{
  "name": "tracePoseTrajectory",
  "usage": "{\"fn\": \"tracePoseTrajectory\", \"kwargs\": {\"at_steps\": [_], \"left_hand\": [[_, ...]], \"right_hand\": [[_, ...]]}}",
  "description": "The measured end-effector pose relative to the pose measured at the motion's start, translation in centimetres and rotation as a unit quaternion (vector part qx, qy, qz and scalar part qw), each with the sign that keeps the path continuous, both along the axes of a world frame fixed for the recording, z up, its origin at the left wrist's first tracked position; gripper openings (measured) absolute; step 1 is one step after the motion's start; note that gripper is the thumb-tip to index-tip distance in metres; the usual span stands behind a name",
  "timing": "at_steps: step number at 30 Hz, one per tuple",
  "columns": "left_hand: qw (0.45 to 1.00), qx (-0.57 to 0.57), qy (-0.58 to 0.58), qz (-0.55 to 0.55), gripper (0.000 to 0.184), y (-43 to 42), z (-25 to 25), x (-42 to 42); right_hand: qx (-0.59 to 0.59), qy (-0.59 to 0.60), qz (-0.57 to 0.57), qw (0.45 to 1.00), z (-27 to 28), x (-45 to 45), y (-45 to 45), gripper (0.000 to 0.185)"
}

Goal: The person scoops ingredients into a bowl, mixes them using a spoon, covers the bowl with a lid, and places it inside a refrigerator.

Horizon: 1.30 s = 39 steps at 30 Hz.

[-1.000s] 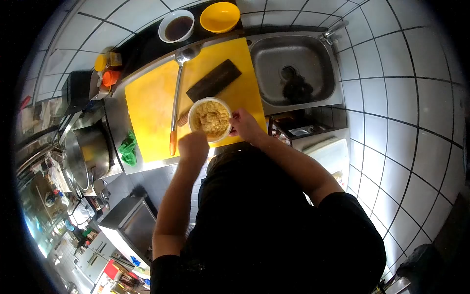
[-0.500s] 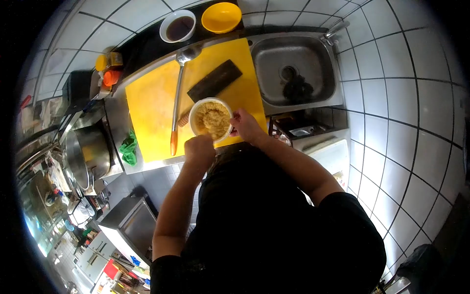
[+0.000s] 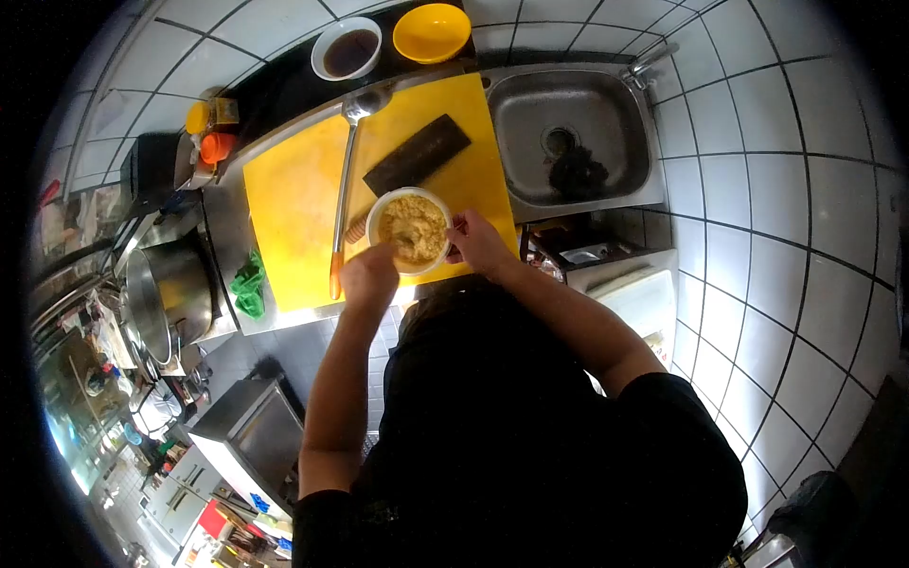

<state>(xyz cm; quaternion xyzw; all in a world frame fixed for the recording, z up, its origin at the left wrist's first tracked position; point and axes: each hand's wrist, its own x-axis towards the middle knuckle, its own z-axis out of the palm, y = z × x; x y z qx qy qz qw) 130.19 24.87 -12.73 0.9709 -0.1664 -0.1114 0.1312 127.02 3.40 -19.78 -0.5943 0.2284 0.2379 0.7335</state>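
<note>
White tiles with dark lines climb the wall on our right, and beside them we have a metal sink with a dark, scruffy clump lying in it. Next to the sink, on our counter, is a big yellow board. Our white tub sits on the board, close to the edge nearest us, and lumpy yellow food fills much of it.

Our left hand is curled up tight like a fist, at the near left rim of the tub — we cannot tell what, if anything, is inside it. Our right hand has its fingers bent in and pinches the tub's right side.

Just left of the tub lies a small brown ridged thing. Farther left, a long metal ladle lies on the board, its orange handle end toward us. Behind the tub is a flat dark block, lying at a slant.

Past the board stand two bowls — a white bowl with brown liquid and, right beside it, a yellow bowl. Off to our left are a crumpled green thing and a big metal pot.
</note>
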Motion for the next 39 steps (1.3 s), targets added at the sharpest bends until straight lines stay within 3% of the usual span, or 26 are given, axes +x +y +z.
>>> {"fn": "tracePoseTrajectory", "kwargs": {"at_steps": [1,3,5,7,9,15,17,19,21,23,25,27,29,31,32,35,38,39], "left_hand": [[0.996,0.070,0.017,0.055,0.014,-1.2,2.2,0.9],[0.999,0.006,0.000,0.044,0.014,-0.5,-1.0,0.1],[0.992,0.096,0.051,-0.063,0.013,-1.3,0.0,-0.8],[1.000,-0.008,-0.021,-0.009,0.016,1.6,-3.0,-0.4],[0.987,0.122,0.041,0.098,0.016,0.2,0.1,1.8],[0.995,-0.030,-0.072,-0.066,0.009,-3.5,-1.2,0.8],[0.989,0.082,0.060,-0.105,0.011,-2.7,1.1,-0.2],[0.996,0.005,0.072,-0.049,0.011,0.7,0.5,-1.4],[0.996,0.076,0.028,-0.032,0.009,0.9,2.0,0.0],[0.997,0.073,0.000,0.006,0.008,-0.4,1.0,1.5],[0.997,-0.024,-0.070,0.006,0.008,-2.3,-1.7,1.9],[0.998,0.022,-0.044,-0.041,0.012,-4.7,-0.5,1.1],[0.995,0.058,0.054,-0.062,0.010,-4.0,0.4,-0.4],[0.993,0.061,0.072,-0.065,0.009,-0.9,0.6,-1.6],[0.999,0.012,0.033,-0.022,0.008,0.2,0.5,-1.6],[0.994,0.104,0.002,0.035,0.010,-0.8,1.6,1.3],[0.999,0.010,-0.046,0.013,0.009,-3.8,-0.2,2.2],[0.997,0.072,-0.003,-0.033,0.009,-4.9,-0.1,1.7]], "right_hand": [[-0.003,-0.002,0.002,1.000,0.0,0.2,-0.1,0.028],[-0.006,-0.001,0.013,1.000,-0.1,0.1,0.1,0.029],[0.001,0.015,0.015,1.000,0.8,0.3,0.0,0.029],[-0.003,0.024,0.015,1.000,1.1,0.5,-0.1,0.029],[-0.019,0.028,0.016,0.999,1.1,0.4,-0.1,0.029],[0.003,0.005,0.022,1.000,-0.5,0.1,-0.1,0.029],[0.011,0.006,0.016,1.000,-0.5,0.2,-0.1,0.028],[0.002,-0.002,0.012,1.000,-0.8,0.0,-0.1,0.028],[-0.024,-0.019,0.022,0.999,-1.5,-0.3,0.0,0.028],[-0.001,-0.009,0.000,1.000,-0.5,-0.3,0.0,0.029],[0.010,-0.004,0.002,1.000,0.3,-0.2,-0.1,0.029],[0.009,-0.002,0.024,1.000,0.6,0.1,-0.5,0.027],[0.021,0.002,0.018,1.000,0.9,0.2,-0.6,0.027],[0.030,0.001,0.008,1.000,0.9,0.1,-0.6,0.026],[0.031,-0.001,0.005,1.000,0.7,0.0,-0.6,0.026],[0.025,-0.005,0.012,1.000,0.5,-0.4,-0.5,0.026],[-0.011,-0.023,0.062,0.998,-1.1,-0.5,-0.3,0.027],[-0.030,-0.032,0.083,0.996,-2.1,-0.6,-0.7,0.027]]}}
